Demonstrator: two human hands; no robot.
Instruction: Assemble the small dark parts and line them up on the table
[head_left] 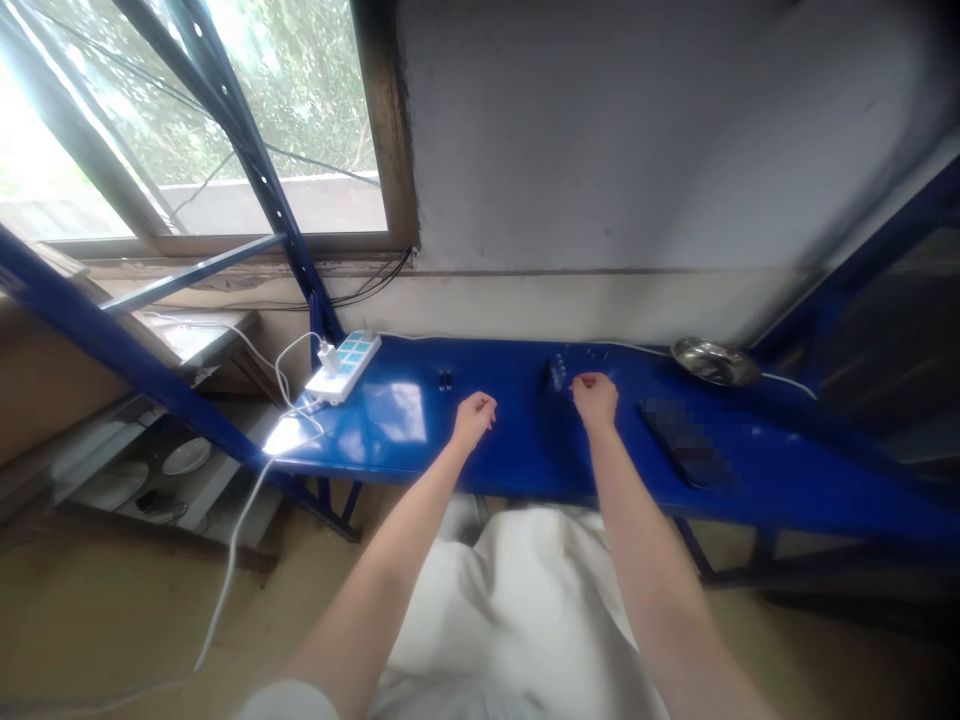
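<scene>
My left hand [475,420] is held over the blue table, its fingers curled together; whether anything is in them is too small to see. Just beyond it lie two small black cylinders [445,380], side by side. My right hand [598,400] is closed in a pinch above the table, and what its fingertips hold, if anything, cannot be made out. Close to its left stands a cluster of small clear pieces [558,372], beside a small black object [546,376]. Behind that hand, a few tiny bits [597,354] are scattered on the tabletop.
A white power strip [346,366] with a plugged-in charger sits at the table's left end, its cable trailing to the floor. At the right are a shiny metal dish [716,362] and a dark flat blurred rectangle [684,440]. Blue posts [259,160] frame the table [510,455].
</scene>
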